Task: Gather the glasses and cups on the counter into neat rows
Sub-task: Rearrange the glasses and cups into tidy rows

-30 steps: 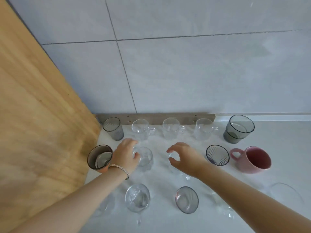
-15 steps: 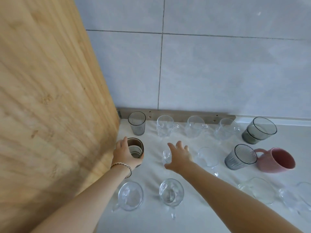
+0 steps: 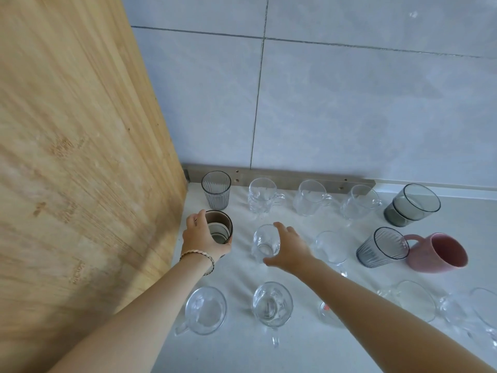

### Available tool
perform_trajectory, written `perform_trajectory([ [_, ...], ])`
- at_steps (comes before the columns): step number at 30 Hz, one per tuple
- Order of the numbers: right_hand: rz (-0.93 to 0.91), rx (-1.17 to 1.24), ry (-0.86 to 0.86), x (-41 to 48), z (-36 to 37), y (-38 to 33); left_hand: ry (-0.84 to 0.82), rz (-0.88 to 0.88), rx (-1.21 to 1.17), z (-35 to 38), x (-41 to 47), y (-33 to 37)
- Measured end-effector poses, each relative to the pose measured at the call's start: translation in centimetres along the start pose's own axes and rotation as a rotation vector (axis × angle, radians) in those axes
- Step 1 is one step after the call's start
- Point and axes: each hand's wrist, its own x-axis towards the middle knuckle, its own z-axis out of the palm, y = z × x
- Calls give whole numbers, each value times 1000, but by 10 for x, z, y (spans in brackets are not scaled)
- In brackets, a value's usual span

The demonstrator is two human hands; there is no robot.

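Observation:
My left hand (image 3: pixel 200 236) grips a brown tinted glass (image 3: pixel 220 226) standing near the wooden panel. My right hand (image 3: pixel 289 249) wraps around a small clear glass cup (image 3: pixel 265 239) in the middle row. Along the wall stand a ribbed grey glass (image 3: pixel 216 189) and three clear handled cups (image 3: pixel 262 194) (image 3: pixel 312 197) (image 3: pixel 359 201), then a smoky grey glass (image 3: pixel 411 204). A clear cup (image 3: pixel 332 247), a ribbed grey glass (image 3: pixel 383 247) and a pink mug (image 3: pixel 441 253) continue the middle row. Clear handled cups (image 3: pixel 205 309) (image 3: pixel 272 304) sit in front.
A tall wooden panel (image 3: pixel 80 157) closes off the left side. A tiled wall (image 3: pixel 349 103) with a metal strip (image 3: pixel 282 177) bounds the back of the white counter (image 3: pixel 295 351). More clear glassware (image 3: pixel 414 300) lies at the right front, partly hidden by my right arm.
The view has swung left. My left hand left the clear cup and took hold of the brown glass; my right hand closed around the small clear cup.

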Motion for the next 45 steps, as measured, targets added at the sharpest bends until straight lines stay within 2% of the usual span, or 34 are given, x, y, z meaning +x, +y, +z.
perform_trajectory([
  [5,69,114,72,6,9,-14,15,6,2,2,-3,-2],
  [15,-12,39,32,3,16,-9,-19,-5,30,1,-4,0],
  [18,-38,31,36,-7,5,0,17,-39,149,2,-8,8],
  [19,-50,22,65,-12,-2,8,60,9,227,3,-12,12],
  [22,-34,-63,203,-27,-28,39,152,390,381,15,-11,27],
  [23,13,-85,236,-31,-36,51,135,492,403,20,-13,36],
  [25,167,-94,221,-36,-46,70,-40,532,445,31,-18,57],
  [27,316,-52,131,-37,-49,82,-236,404,486,45,-23,73],
  [29,352,-16,69,-33,-45,85,-300,250,469,54,-23,80],
  [32,264,64,90,-25,-44,92,-268,172,396,59,-21,82],
  [37,6,21,13,-18,-52,105,-285,224,342,59,-12,80],
  [45,-51,-2,78,-5,-49,98,-267,300,321,58,-10,75],
])
